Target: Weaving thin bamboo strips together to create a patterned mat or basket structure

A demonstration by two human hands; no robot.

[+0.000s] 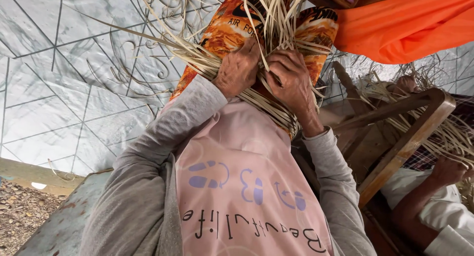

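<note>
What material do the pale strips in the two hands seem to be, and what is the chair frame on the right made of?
The pale strips look like split bamboo or cane: flat, thin, straw-coloured, matte, curling at the free ends. Left hand and right hand grip them. The chair frame looks like wood: brown, visible grain, dull worn finish.

Both arms reach forward in grey sleeves, elbows bent, forearms converging. The left hand [238, 68] curls into a closed grip, knuckles up, fingers wrapped tight. Just beside that grip, the right hand [291, 80] clenches likewise, wrist bent, its fingers [282, 63] folded inward toward the left grip.
</note>
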